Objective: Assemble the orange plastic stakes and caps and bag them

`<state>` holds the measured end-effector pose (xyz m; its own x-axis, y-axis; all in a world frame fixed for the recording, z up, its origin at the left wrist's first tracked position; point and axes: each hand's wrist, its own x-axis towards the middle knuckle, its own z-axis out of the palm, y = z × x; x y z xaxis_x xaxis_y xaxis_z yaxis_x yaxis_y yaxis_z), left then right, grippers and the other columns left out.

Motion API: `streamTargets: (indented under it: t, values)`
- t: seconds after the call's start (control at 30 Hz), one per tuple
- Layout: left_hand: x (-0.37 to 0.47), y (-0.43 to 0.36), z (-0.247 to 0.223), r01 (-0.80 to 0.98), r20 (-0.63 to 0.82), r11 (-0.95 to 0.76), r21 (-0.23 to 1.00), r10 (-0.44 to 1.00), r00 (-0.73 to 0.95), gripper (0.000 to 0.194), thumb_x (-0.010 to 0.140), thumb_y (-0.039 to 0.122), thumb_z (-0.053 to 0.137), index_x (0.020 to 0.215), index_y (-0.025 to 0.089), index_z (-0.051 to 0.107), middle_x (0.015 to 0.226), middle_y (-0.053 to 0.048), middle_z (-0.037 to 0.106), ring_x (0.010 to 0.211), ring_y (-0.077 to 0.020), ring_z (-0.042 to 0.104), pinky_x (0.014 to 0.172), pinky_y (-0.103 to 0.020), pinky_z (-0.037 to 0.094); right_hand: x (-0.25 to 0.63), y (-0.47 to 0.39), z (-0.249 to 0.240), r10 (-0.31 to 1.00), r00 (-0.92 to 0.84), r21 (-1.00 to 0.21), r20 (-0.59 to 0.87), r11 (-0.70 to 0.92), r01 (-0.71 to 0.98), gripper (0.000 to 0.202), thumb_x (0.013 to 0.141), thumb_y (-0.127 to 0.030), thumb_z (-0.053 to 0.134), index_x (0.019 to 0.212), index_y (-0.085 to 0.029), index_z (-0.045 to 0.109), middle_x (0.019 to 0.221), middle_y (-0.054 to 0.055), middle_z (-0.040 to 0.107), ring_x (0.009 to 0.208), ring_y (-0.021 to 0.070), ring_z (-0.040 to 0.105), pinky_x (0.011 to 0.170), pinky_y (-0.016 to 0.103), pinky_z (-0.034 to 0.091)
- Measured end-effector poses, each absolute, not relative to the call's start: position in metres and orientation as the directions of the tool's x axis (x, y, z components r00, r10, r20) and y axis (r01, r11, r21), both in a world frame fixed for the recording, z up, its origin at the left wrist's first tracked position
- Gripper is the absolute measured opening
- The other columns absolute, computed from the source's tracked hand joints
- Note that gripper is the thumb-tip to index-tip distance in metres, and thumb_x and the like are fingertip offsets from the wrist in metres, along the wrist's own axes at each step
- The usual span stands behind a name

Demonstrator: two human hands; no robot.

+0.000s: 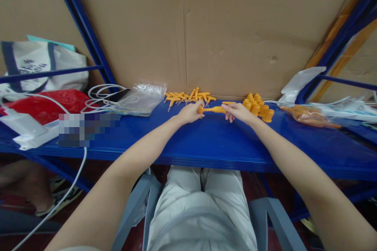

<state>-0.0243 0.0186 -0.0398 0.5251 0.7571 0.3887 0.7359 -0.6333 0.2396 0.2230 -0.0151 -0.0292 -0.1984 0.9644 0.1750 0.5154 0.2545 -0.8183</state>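
Observation:
An orange plastic piece [217, 109] with a ribbed section spans the gap between my hands, just above the blue tabletop. My left hand [191, 112] is closed around its left end, where a wider orange part shows at the fingers. The fingers of my right hand [235, 111] pinch its right end. Behind my left hand lies a pile of orange T-shaped handles [193, 95] with metal spirals, like small corkscrews. Several orange stubby cylinders [255, 106] stand grouped just beyond my right hand; a slim orange bit shows above its fingers.
Clear plastic bags [138, 100], white cables [101, 96] and a white power strip [38, 131] lie to the left. An orange-filled bag [309, 115] rests at right. A cardboard wall [182, 27] and blue frame posts [84, 23] bound the blue table [203, 141].

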Motion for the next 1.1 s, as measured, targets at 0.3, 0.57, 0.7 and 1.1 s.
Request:
streamTargets:
  t: [0.3,0.57,0.7,1.1]
  values:
    - [-0.023,0.018,-0.038,0.742,0.385,-0.623,0.248,0.766,0.515,0.040,0.077,0.026,0.075,0.110,0.021,0.053,0.084,-0.002,0.069,0.078,-0.0207,0.067,0.074,-0.031,0.050,0.232,-0.011,-0.031,0.956,-0.224,-0.833,0.192,0.279,0.478,0.044,0.082,-0.036,0.076,0.119,-0.019,0.061,0.101,0.007,0.074,0.052,0.0084,0.063,0.042,0.018,0.046]
    - [-0.023,0.016,-0.038,0.754,0.380,-0.615,0.230,0.770,0.512,0.038,0.079,0.025,0.073,0.111,0.021,0.053,0.085,-0.002,0.069,0.079,-0.0217,0.068,0.075,-0.032,0.051,0.233,-0.009,-0.033,0.940,-0.242,-0.839,0.238,0.325,0.436,0.024,0.079,-0.033,0.077,0.095,-0.018,0.066,0.086,0.004,0.074,0.051,0.0093,0.062,0.043,0.019,0.046]
    - [-0.023,0.016,-0.038,0.740,0.388,-0.635,0.222,0.754,0.530,0.037,0.079,0.024,0.073,0.110,0.021,0.053,0.083,-0.001,0.069,0.077,-0.0204,0.067,0.073,-0.031,0.051,0.230,-0.012,-0.030,0.940,-0.254,-0.834,0.229,0.324,0.446,0.028,0.084,-0.044,0.074,0.081,-0.017,0.065,0.076,0.005,0.074,0.049,0.0091,0.060,0.043,0.019,0.044]
    - [-0.022,0.014,-0.037,0.740,0.376,-0.630,0.235,0.761,0.529,0.040,0.079,0.022,0.073,0.113,0.020,0.053,0.087,-0.003,0.070,0.080,-0.0213,0.068,0.077,-0.033,0.051,0.217,-0.019,-0.025,0.988,-0.142,-0.865,0.058,0.121,0.488,0.059,0.091,-0.066,0.052,0.061,-0.016,0.060,0.048,0.007,0.062,0.037,0.0097,0.054,0.037,0.019,0.038]
